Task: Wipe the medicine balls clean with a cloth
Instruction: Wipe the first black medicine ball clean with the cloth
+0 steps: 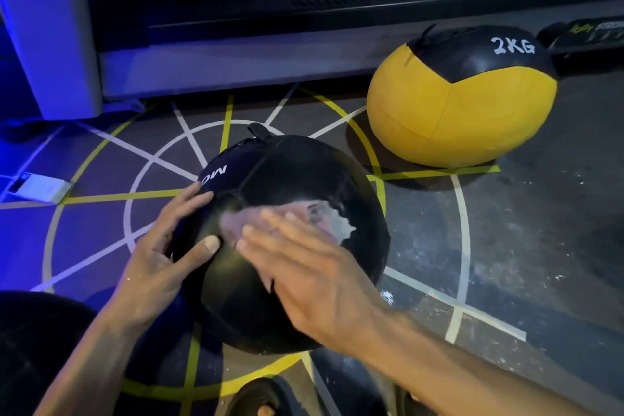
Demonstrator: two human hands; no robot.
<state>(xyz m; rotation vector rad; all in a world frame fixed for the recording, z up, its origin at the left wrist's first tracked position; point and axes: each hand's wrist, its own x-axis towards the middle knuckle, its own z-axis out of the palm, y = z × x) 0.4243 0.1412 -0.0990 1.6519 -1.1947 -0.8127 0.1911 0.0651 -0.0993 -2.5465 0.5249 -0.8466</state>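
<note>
A black medicine ball (290, 179) sits on the floor in the middle of the view, with white lettering on its upper left panel. My left hand (165, 246) rests on its left side, fingers spread and thumb against the surface. My right hand (304, 267) lies flat on the ball's top with straight fingers, pressing a thin pale cloth (324, 219) onto it. The cloth is blurred and partly hidden under the fingers. A yellow and black medicine ball (459, 111) marked 2KG stands apart at the upper right.
The floor (526, 246) carries white and yellow tape lines and pale dust specks. A grey machine base (216, 67) runs along the back. A white device (33, 186) lies at the left edge. Dark gear (580, 37) sits at the far right. Another dark round object (37, 348) fills the lower left.
</note>
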